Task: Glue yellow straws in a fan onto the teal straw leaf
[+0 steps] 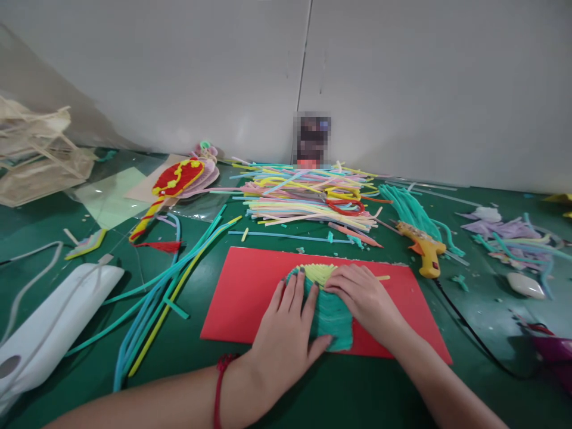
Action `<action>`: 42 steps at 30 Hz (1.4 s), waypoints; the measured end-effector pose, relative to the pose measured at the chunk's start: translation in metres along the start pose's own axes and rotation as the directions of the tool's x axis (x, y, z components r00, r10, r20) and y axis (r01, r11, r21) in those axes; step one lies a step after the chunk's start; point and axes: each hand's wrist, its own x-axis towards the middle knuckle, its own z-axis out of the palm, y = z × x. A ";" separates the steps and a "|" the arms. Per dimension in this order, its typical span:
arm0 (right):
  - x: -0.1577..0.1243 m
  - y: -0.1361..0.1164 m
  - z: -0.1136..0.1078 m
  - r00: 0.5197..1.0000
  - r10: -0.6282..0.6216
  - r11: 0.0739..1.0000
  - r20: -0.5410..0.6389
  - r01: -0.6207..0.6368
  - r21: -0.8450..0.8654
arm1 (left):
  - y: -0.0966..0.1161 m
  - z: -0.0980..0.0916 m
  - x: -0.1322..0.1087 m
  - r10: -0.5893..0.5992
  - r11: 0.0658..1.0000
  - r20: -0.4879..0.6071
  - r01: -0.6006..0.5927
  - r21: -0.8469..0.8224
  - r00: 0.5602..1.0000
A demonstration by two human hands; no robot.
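My left hand (286, 322) lies flat with fingers stretched over a teal panel of pipe cleaner rows (333, 319). At the panel's far end is a pale yellow section (317, 274) of the same fuzzy rows. Fingers pressed together, my right hand (361, 295) pinches at the right edge of that yellow section. A yellow pipe cleaner (383, 277) sticks out to the right behind it; its other end is hidden under the fingers. Beneath the panel is a red card (241, 292), flat on the table.
Behind the card lie a heap of pastel pipe cleaners (308, 208), red-handled scissors (346, 207) and a teal bundle (409, 205). A yellow glue gun (424, 247) with a black cord rests right. Left are a red-yellow fan shape (179, 179), loose strips (179, 268) and a white case (67, 322).
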 end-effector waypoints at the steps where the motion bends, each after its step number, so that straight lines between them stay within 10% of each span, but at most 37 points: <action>1: 0.002 0.002 -0.002 0.999 -0.038 0.999 0.017 0.038 0.008 | 0.000 -0.001 0.000 0.002 1.000 0.005 -0.002 0.002 1.000; 13: 0.045 0.015 -0.025 0.861 -0.371 0.925 0.348 0.374 0.062 | 0.001 -0.002 0.002 -0.004 1.000 -0.007 0.005 0.030 1.000; 19: 0.044 0.019 -0.023 0.879 -0.398 0.917 0.261 0.392 0.078 | 0.001 0.001 0.000 -0.004 0.999 -0.031 0.006 0.047 1.000; 28: -0.009 0.014 -0.041 0.995 -0.059 0.998 -0.084 0.057 -0.025 | 0.002 0.001 0.001 0.009 0.996 -0.077 -0.002 0.091 0.997; 42: -0.023 0.005 -0.010 0.998 0.065 0.985 0.004 -0.063 -0.159 | -0.002 0.004 -0.003 0.039 0.997 -0.126 -0.031 0.066 0.991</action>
